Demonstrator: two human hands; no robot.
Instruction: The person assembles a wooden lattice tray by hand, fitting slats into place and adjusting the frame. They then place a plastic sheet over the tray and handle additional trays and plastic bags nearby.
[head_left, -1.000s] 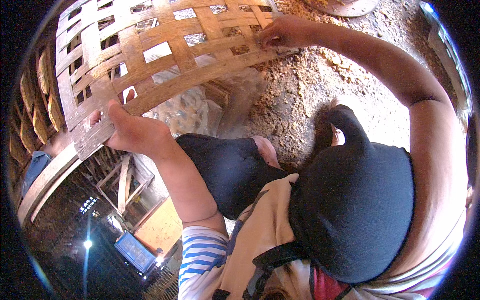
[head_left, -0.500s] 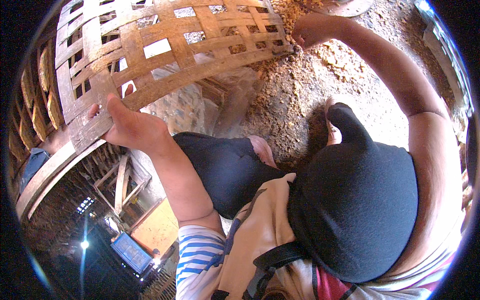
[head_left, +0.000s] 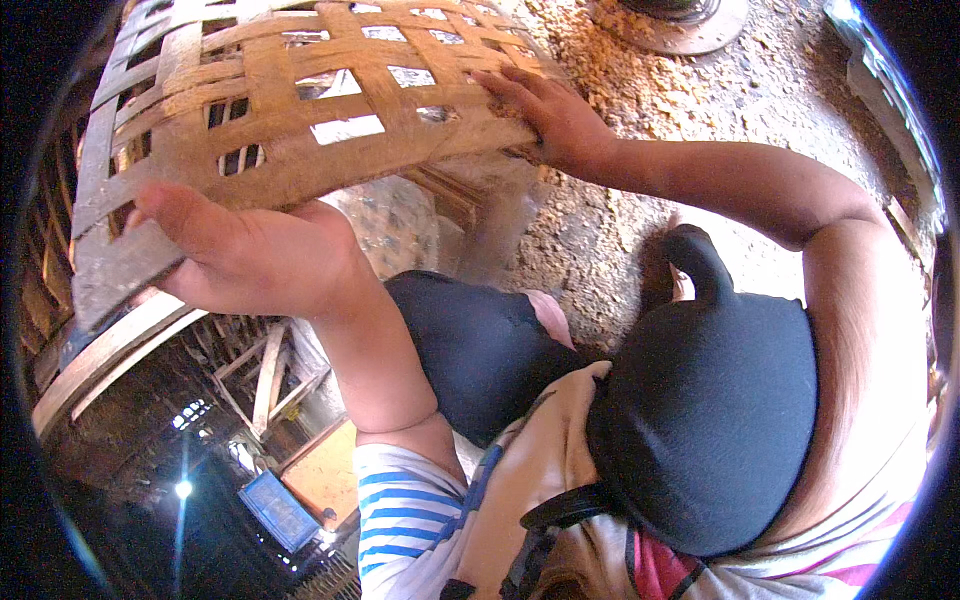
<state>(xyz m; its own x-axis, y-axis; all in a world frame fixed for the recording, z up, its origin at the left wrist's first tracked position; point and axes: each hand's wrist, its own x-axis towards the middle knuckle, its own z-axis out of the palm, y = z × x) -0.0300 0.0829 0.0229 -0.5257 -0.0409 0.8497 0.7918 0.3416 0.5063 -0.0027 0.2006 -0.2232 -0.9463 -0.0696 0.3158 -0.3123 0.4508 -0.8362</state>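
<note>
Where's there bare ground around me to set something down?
Two patches look usable, though rough and crumb-strewn: the ground between your legs, and the stretch between your right forearm and the round disc. Crowded: upper left, where the left hand grips the woven panel and the right hand lies against it.

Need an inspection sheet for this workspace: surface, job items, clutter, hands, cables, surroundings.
Surface: rough ground, uneven.
Job's things: woven wooden panel with open gaps, held up off the ground; its upper end runs out of the picture.
Clutter: loose yellowish-brown crumbs on the ground; round disc at the upper edge.
Hands: left hand grips the panel's near left corner, thumb on top; right hand has fingers on its right end, grip unclear.
Cables: nothing seen.
Surroundings: dark lower left, with wooden frame, blue box and bright light.
</note>
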